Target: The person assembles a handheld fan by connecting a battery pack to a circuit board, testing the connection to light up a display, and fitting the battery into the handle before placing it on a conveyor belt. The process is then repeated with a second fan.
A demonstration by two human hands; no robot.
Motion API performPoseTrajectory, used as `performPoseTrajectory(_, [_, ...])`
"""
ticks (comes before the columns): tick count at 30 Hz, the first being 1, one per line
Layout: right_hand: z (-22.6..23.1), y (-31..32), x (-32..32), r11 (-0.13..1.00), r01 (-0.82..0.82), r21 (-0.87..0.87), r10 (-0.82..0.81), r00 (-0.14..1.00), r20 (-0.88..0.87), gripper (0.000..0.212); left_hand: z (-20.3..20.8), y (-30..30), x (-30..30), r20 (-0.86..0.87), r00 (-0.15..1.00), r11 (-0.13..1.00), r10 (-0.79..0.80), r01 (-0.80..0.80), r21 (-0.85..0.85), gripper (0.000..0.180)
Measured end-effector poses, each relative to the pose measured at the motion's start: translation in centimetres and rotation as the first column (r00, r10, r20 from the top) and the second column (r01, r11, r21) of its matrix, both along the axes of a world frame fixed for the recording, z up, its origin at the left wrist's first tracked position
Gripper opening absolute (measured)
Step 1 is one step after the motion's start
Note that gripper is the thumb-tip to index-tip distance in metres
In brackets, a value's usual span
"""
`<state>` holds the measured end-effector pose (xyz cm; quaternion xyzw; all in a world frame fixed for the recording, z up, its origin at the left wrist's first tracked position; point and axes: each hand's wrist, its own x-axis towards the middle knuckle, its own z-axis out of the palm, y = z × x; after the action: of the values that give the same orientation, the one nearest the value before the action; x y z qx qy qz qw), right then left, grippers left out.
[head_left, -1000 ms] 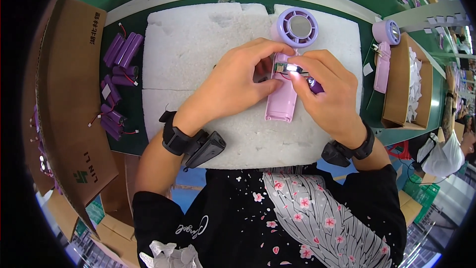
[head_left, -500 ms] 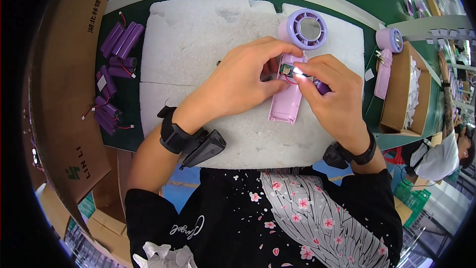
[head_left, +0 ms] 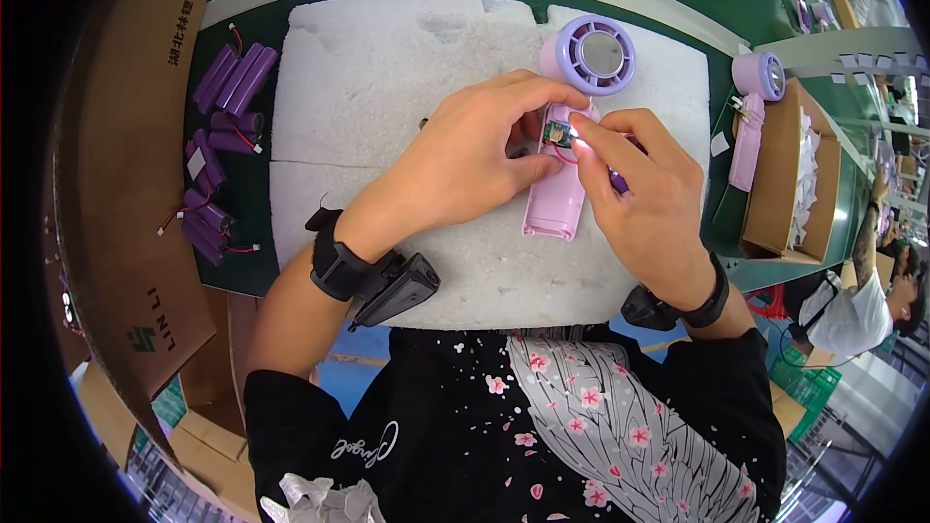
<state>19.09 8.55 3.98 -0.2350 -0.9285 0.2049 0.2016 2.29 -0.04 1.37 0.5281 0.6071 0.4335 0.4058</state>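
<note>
Spanning the upper left corner of the pink handle shell (head_left: 552,208), the left hand (head_left: 475,150) holds it in a wide grip, thumb at the left edge and index finger across the top end. The right hand (head_left: 651,192) narrows its thumb and index finger on the lit right end of the circuit board (head_left: 557,134), seated in the shell's upper part; glare obscures the exact contact. A purple battery cell (head_left: 618,181) shows partly beneath the right hand. The shell lies on the white foam board (head_left: 378,68), right of centre, with the lilac fan head (head_left: 591,56) just beyond its top end. Broad foam surface extends leftward; a narrower strip reaches the right edge. On the green worktop (head_left: 247,271), purple battery packs (head_left: 250,77) flank the foam's left edge, a second fan (head_left: 746,150) and an open carton (head_left: 772,179) its right.
</note>
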Motion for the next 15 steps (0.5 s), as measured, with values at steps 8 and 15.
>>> performPoseTrajectory(8, [-0.3, 0.5, -0.3, 0.993, -0.020, -0.115, 0.017, 0.999, -0.029, 0.021, -0.1, 0.0, -0.1, 0.023, 1.000, 1.000, -0.013, 0.013, -0.002, 0.049])
performPoseTrajectory(15, [-0.9, 1.1, -0.4, 0.983, -0.101, -0.152, 0.095, 0.994, -0.047, 0.021, -0.4, 0.0, 0.1, -0.020, 1.000, 0.995, -0.015, 0.017, 0.100, 0.049])
